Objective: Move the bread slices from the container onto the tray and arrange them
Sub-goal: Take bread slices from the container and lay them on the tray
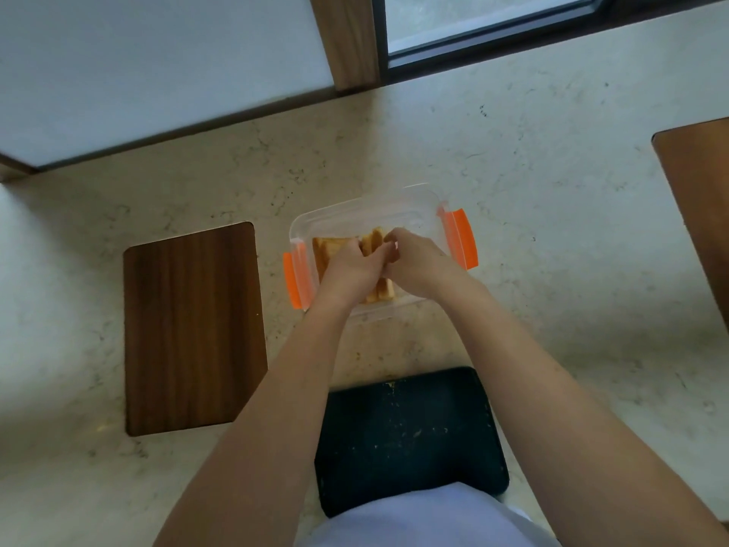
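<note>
On the marble counter (513,199), clear container (367,209) with orange latches sits centre, long axis left-right. Bread slices (372,242) stand on edge inside, packed side by side, long edges running near-far. Both hands reach in, close together: left hand (349,266) fingers closed on slices at left, right hand (414,258) pinching a slice top. Dark tray (410,440) lies nearer the person, no bread on it, long axis near-far. Wooden board (193,329) left of container, apart.
</note>
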The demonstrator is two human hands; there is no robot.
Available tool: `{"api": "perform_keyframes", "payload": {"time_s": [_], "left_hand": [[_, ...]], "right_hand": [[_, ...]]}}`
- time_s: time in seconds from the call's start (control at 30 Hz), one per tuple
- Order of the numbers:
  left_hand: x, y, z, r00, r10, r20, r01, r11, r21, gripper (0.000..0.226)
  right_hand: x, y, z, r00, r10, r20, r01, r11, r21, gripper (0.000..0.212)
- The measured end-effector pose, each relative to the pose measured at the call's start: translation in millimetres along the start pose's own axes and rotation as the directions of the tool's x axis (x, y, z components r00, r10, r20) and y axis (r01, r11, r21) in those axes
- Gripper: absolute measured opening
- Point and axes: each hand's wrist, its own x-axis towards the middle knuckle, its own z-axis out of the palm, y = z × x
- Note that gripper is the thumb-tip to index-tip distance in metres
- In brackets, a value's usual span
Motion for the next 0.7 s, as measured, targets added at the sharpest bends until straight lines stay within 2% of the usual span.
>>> {"api": "perform_keyframes", "payload": {"time_s": [0.13,0.2,0.3,0.4,0.57,0.7], "left_hand": [[5.0,-5.9,-5.2,0.999,0.012,-0.051,-0.010,0.999,0.045,0.022],[7.0,-9.7,-6.1,0.997,0.014,-0.072,-0.011,0.999,0.037,0.020],[7.2,-15.6,-4.9,0.997,0.012,-0.079,-0.008,0.999,0.050,0.017],[4.8,-15.7,-3.2,0.996,0.024,-0.086,-0.017,0.997,0.072,0.022],[-11.0,-3.5,-11.9,0.958,0.185,-0.218,-0.150,0.974,0.169,0.033],[-36.4,9.2,-32.0,0.892,0.317,-0.322,-0.287,0.948,0.139,0.020]], "right_hand": [[0.0,3.5,2.9,0.999,0.045,-0.004,-0.046,0.998,-0.039,0.047],[0.0,4.7,3.0,0.998,0.057,-0.009,-0.057,0.997,-0.050,0.044],[-0.6,1.3,3.7,0.998,0.061,-0.019,-0.061,0.998,0.015,0.056],[-1.6,-4.7,7.4,0.996,0.080,-0.043,-0.079,0.996,0.031,0.064],[-6.7,-15.8,2.5,0.986,0.137,-0.091,-0.138,0.990,-0.009,0.037],[-30.3,-34.7,-18.2,0.974,-0.001,-0.227,-0.001,1.000,-0.012,0.017]]}}
